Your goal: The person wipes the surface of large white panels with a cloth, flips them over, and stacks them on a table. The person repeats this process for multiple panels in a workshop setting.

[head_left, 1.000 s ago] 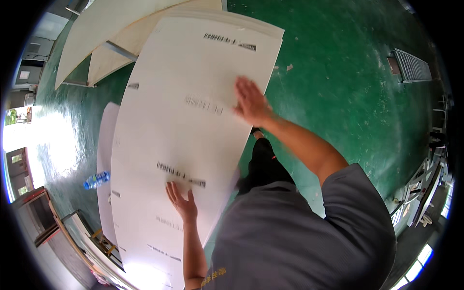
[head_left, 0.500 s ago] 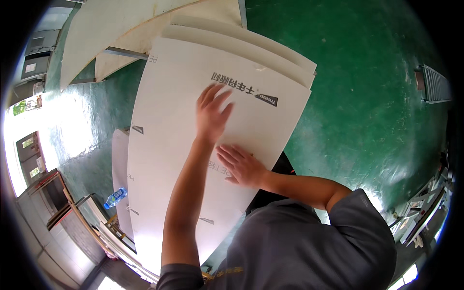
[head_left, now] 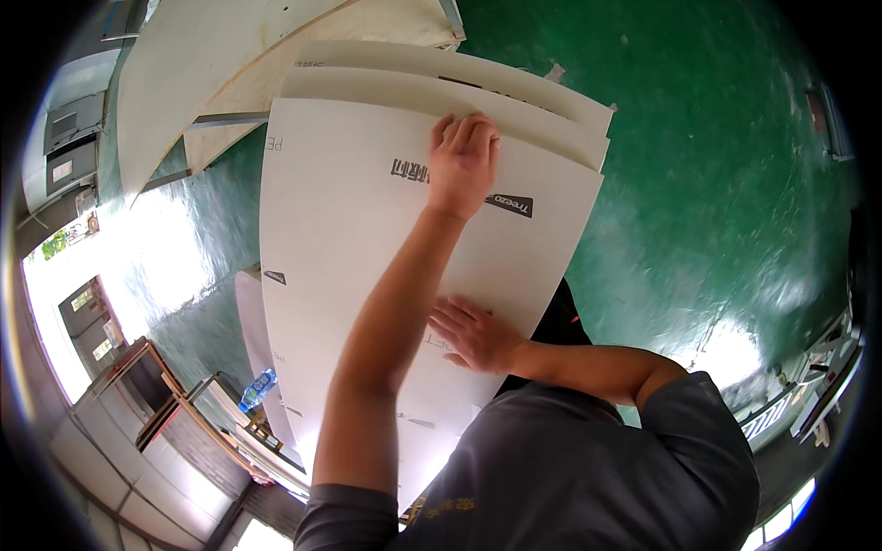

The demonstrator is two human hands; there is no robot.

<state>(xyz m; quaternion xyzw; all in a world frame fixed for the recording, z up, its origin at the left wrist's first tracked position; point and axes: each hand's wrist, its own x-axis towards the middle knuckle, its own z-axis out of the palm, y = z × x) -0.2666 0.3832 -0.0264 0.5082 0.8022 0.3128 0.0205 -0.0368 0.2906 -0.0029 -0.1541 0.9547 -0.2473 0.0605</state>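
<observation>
Forward from the dark print (head_left: 511,205), the left hand (head_left: 464,167) had moved to the far edge of the white top panel (head_left: 340,243) within half a second, and the lower panels (head_left: 386,90) now showed in wider steps beyond that edge. The right hand had stayed at nearly the same place on the top panel.

The left hand's fingers were bent and drawn close together at the edge; their tips were hidden, so it was not possible to tell whether they gripped it. The right hand (head_left: 480,340) lay flat, fingers extended, on the near right part of the top panel.

That panel lay uppermost in the stack, before the person's body, its near end partly hidden by the left forearm and the grey shirt (head_left: 570,468). Left of the top panel a pale sheet (head_left: 251,317) jutted out, with a blue-labelled bottle (head_left: 258,390) beside it. Beyond the top panel, to the far left, stood a large cream board (head_left: 230,46) and a metal bar (head_left: 230,120). Green floor (head_left: 707,184) spread to its right.
</observation>
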